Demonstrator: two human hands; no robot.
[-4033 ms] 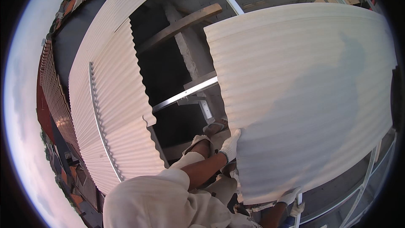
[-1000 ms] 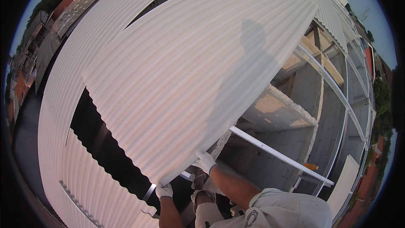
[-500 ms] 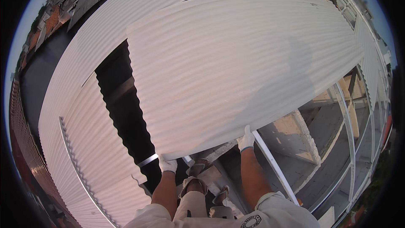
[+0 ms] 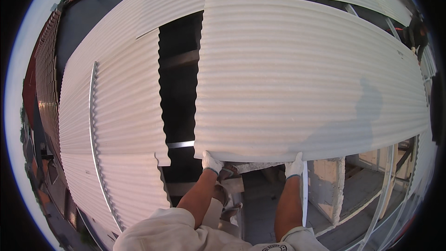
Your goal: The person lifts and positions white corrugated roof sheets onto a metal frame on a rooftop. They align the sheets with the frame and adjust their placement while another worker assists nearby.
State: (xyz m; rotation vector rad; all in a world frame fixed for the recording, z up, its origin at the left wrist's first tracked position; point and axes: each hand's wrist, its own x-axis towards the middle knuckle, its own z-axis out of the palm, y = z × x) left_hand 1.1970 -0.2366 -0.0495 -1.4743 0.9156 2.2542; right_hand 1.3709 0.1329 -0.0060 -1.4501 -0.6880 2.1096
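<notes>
A large white corrugated roofing sheet [image 4: 297, 79] spans the middle of the view, its ridges running left to right. Gloved in white, my left hand [image 4: 212, 162] grips its near edge close to the left corner. My right hand [image 4: 294, 164], gloved too, holds the same edge farther right, thumb on top and fingers hidden beneath. A co-worker [image 4: 415, 35] in dark clothes is at the sheet's far right end. Left of the sheet, a dark gap parts it from fixed corrugated roofing [image 4: 130, 97].
Pale metal beams [image 4: 180, 144] cross the gap, and another beam [image 4: 304, 195] runs beside my right arm. Below right, rough-edged walls [image 4: 339, 190] enclose a drop. A narrow metal strip [image 4: 93, 125] lies on the left roofing. My feet stand near the opening.
My view has swung left, so everything appears shifted and turned. Both hands keep their hold on the sheet's near edge. The gap at its left end still shows.
</notes>
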